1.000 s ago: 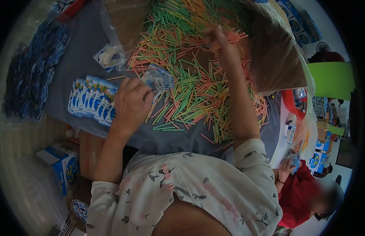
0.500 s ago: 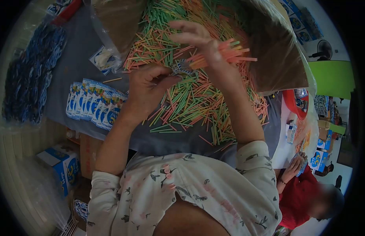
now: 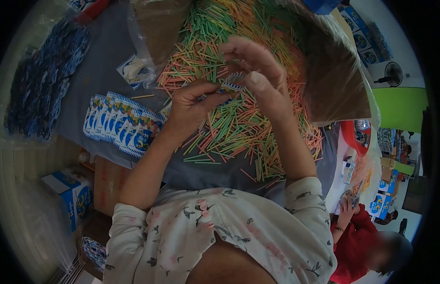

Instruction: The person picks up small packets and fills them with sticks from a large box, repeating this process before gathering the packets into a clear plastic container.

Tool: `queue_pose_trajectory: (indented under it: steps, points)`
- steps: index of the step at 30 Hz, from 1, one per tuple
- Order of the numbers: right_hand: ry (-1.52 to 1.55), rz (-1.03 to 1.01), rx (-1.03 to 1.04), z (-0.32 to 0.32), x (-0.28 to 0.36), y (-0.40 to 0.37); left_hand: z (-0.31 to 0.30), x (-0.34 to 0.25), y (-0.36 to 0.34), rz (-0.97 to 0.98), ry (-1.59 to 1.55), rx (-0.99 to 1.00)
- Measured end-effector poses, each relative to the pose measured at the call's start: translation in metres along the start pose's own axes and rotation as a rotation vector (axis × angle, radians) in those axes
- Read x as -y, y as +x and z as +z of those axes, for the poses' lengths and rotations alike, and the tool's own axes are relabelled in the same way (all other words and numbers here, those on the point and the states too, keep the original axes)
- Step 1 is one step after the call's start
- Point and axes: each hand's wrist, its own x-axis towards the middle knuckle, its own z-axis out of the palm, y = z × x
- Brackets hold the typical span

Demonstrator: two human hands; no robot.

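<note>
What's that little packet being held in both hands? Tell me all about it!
The little packet is a sachet, blue and white, with zigzag edges, seemingly of thin plastic. It is held above the pile of coloured sticks, pinched between the left hand and the right hand. Its print is too small to read.

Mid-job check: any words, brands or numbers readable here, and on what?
No text can be read for certain.
Row of blue-and-white printed sachets: print blurred.
Small blue-edged packet held by left hand and right hand: too small.
Blue-and-white cardboard box: round logo, lettering blurred.
Stacked blue boxes at top right: blurred.
</note>
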Motion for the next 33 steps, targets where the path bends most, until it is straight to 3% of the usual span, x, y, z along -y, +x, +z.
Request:
queue_pose_trajectory:
  steps: [3, 4, 6, 7, 8, 9, 11, 13, 15, 19, 21, 25, 26, 27, 29, 31, 33]
  points:
    - [-0.207, -0.035, 0.169, 0.014, -0.004, -0.011, -0.002, 0.0, -0.012, 0.001, 0.008, -0.024]
    - [-0.312, -0.078, 0.261, 0.021, -0.009, -0.015, -0.003, 0.0, -0.019, 0.092, 0.118, -0.015]
    - [-0.324, -0.132, 0.274, 0.037, -0.016, -0.023, -0.007, -0.01, -0.039, -0.016, 0.18, -0.014]
    - [-0.204, -0.006, 0.204, 0.044, -0.016, -0.029, -0.004, -0.013, -0.046, -0.12, 0.205, 0.033]
    - [-0.095, 0.122, 0.126, 0.046, -0.015, -0.034, 0.0, -0.008, -0.049, 0.059, 0.231, -0.01]
    - [-0.102, 0.125, 0.118, 0.047, -0.013, -0.033, 0.001, -0.008, -0.054, 0.058, 0.224, -0.002]
    - [0.124, 0.42, 0.049, 0.044, -0.007, -0.024, -0.004, -0.009, -0.06, 0.08, 0.341, -0.112]
    - [0.021, 0.419, 0.061, 0.039, -0.009, -0.018, -0.013, -0.015, -0.062, 0.068, 0.388, -0.114]
    - [0.489, 0.383, 0.056, 0.041, -0.017, -0.02, -0.019, -0.018, -0.061, 0.093, 0.524, -0.156]
    - [0.6, 0.305, 0.122, 0.041, -0.015, -0.023, -0.025, -0.018, -0.066, 0.115, 0.508, -0.163]
    - [0.209, 0.277, 0.095, 0.051, -0.005, -0.027, -0.017, -0.023, -0.07, 0.102, 0.384, -0.098]
    - [0.161, 0.301, 0.262, 0.063, -0.013, -0.033, -0.008, -0.017, -0.073, 0.175, 0.405, -0.103]
    - [0.164, 0.298, 0.268, 0.059, -0.014, -0.032, -0.01, -0.02, -0.075, 0.088, 0.388, -0.101]
    - [0.009, 0.22, 0.347, 0.051, -0.014, -0.033, -0.014, -0.022, -0.078, -0.002, 0.371, -0.098]
    - [-0.155, 0.141, 0.41, 0.05, -0.017, -0.036, -0.016, -0.022, -0.081, 0.056, 0.383, -0.138]
    - [-0.378, -0.19, 0.466, 0.053, -0.021, -0.04, -0.012, -0.017, -0.079, 0.136, 0.358, -0.125]
    - [-0.427, -0.149, 0.466, 0.06, -0.01, -0.046, -0.01, -0.014, -0.083, 0.121, 0.333, -0.109]
